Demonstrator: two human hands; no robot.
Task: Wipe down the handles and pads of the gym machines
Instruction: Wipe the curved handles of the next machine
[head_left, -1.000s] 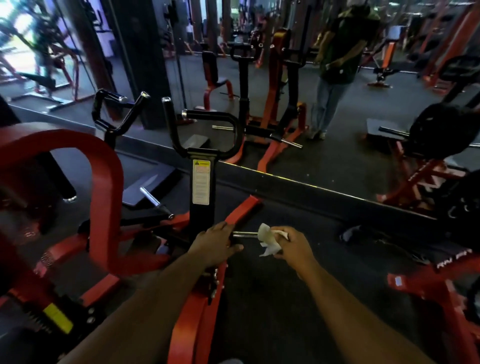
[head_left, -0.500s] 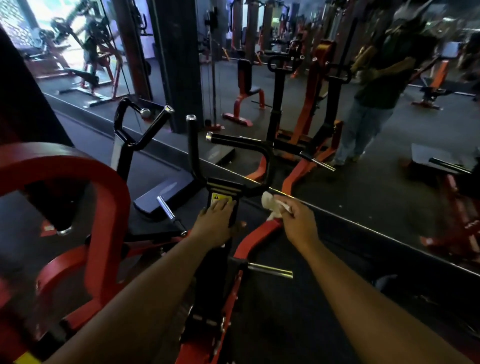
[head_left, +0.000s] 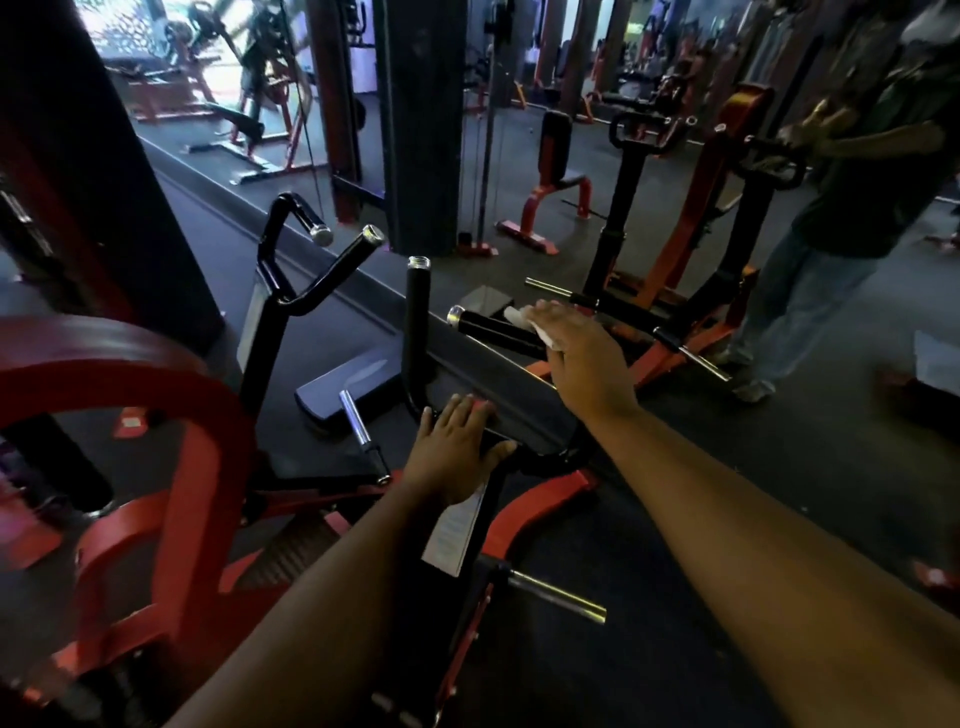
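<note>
- Progress check: a second back we had the white cloth (head_left: 524, 318) down on the low chrome peg (head_left: 558, 596), and now we'd moved it up onto the black handle (head_left: 496, 332) of the U-shaped grip.
- Our right hand (head_left: 576, 358) lay over that handle with the cloth pressed under the fingers; we couldn't tell how tightly they curled.
- Our left hand (head_left: 457, 449) had shifted up too, fingers flat and spread on the crossbar (head_left: 540, 447) at the top of the post, holding nothing, just steadying.
- So we reckoned the peg was done and this handle was getting wiped, with the upright handle (head_left: 417, 322) beside it probably still to go.
</note>
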